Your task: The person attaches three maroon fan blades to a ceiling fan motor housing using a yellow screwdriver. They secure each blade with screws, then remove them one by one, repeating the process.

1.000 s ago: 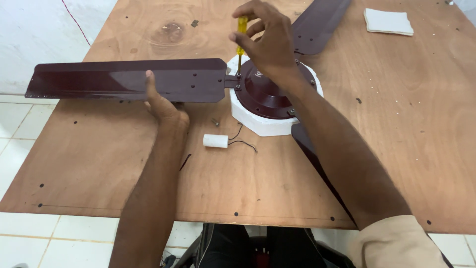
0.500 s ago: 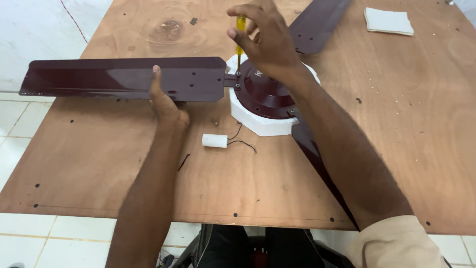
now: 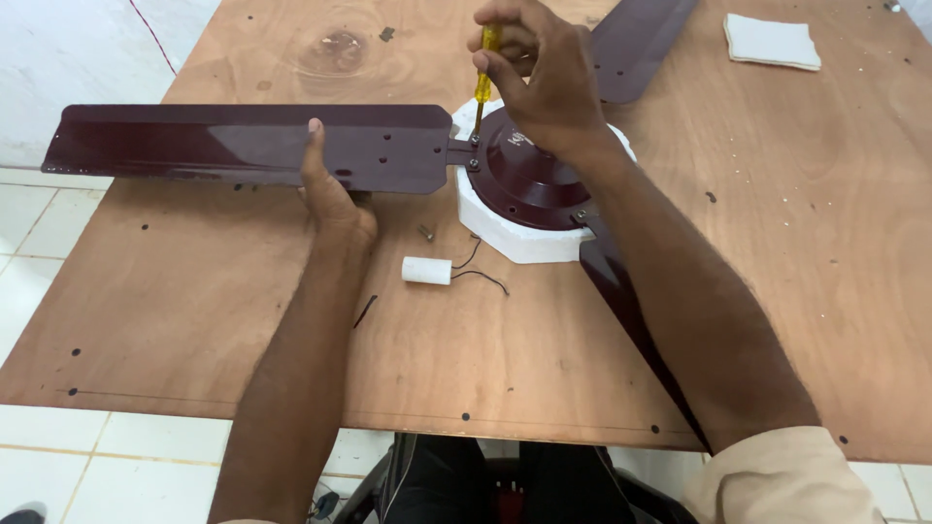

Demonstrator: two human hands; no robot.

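Note:
A dark maroon ceiling fan lies on a wooden table (image 3: pixel 194 320). Its round motor housing (image 3: pixel 529 180) rests in a white foam block (image 3: pixel 515 238). My left hand (image 3: pixel 332 194) grips the near edge of the long left blade (image 3: pixel 233 146), thumb on top. My right hand (image 3: pixel 544 73) holds a yellow-handled screwdriver (image 3: pixel 482 82) upright, its tip on a screw where the left blade's bracket meets the motor. A second blade (image 3: pixel 636 44) points away at the back. A third blade (image 3: pixel 621 291) runs toward me, mostly hidden under my right forearm.
A small white cylindrical capacitor (image 3: pixel 427 271) with black wires lies on the table just in front of the foam block. A loose screw (image 3: pixel 425 233) sits near it. A folded white cloth (image 3: pixel 772 42) lies at the far right. White tiled floor shows at the left.
The left blade has shifted slightly toward the far side and my left hand moved with it. My right hand stays at the motor with the screwdriver.

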